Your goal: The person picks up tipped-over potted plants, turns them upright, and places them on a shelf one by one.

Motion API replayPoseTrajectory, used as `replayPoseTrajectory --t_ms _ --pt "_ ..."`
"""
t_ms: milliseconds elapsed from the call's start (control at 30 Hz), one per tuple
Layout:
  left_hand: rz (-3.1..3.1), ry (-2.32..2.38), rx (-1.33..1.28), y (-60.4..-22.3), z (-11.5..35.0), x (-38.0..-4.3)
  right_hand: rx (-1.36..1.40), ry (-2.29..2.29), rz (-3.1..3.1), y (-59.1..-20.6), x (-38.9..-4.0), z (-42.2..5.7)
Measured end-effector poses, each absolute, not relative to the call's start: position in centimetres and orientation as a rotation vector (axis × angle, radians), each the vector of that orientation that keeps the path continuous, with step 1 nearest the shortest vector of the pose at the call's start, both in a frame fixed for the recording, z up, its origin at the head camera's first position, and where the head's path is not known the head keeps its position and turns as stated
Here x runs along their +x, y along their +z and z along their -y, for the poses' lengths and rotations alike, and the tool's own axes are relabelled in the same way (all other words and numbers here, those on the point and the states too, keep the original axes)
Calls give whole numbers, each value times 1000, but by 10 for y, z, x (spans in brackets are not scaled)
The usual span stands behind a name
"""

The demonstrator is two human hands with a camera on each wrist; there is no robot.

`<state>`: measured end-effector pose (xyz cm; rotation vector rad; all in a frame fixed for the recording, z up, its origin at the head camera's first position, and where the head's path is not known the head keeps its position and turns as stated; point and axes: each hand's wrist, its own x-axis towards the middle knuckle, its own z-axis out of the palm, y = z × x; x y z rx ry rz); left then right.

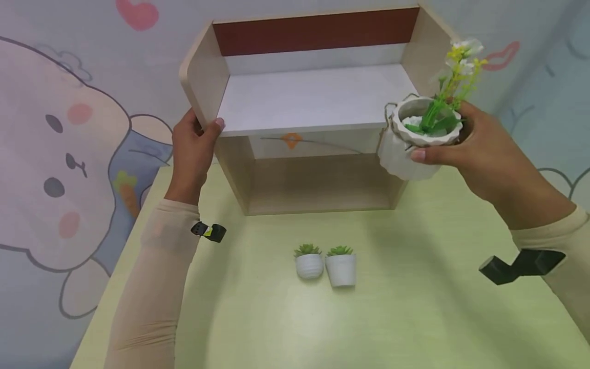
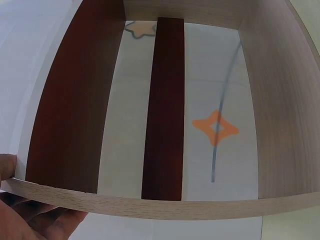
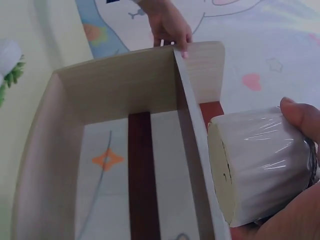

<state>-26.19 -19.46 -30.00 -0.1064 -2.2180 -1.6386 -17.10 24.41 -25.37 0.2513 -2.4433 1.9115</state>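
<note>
A small wooden shelf [image 1: 306, 100] with a white upper board stands on the table. My left hand [image 1: 193, 154] grips its left side panel, thumb on the inner side near the white board's front corner and fingers behind. In my right hand [image 1: 479, 148] is a white ruffled flowerpot [image 1: 407, 154], gripped around its side, with twine and white and yellow artificial flowers [image 1: 454, 82]. The pot is in front of the shelf's right end, at about the white board's height. In the right wrist view the pot's base [image 3: 220, 175] appears close to the board; whether they touch I cannot tell.
Two small white pots with green succulents, a ribbed one [image 1: 309, 265] and a taper-sided one [image 1: 341, 269], lie on the pale yellow-green table [image 1: 286, 328] in front of the shelf. A cartoon-printed backdrop [image 1: 69, 154] hangs behind.
</note>
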Motion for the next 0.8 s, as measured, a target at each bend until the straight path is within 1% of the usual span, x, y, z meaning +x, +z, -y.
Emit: replayPoseTrajectory --t_ms 167,467,800 --pt "2241 -1615 -107 -304 194 -265 248 1845 2485 -236 -191 -231" --pt "2240 -1633 -86 -321 203 -264 198 1868 2466 -229 -219 -198" --pt "2240 -1644 -76 -321 210 -266 -29 1887 2406 -226 -257 -184"
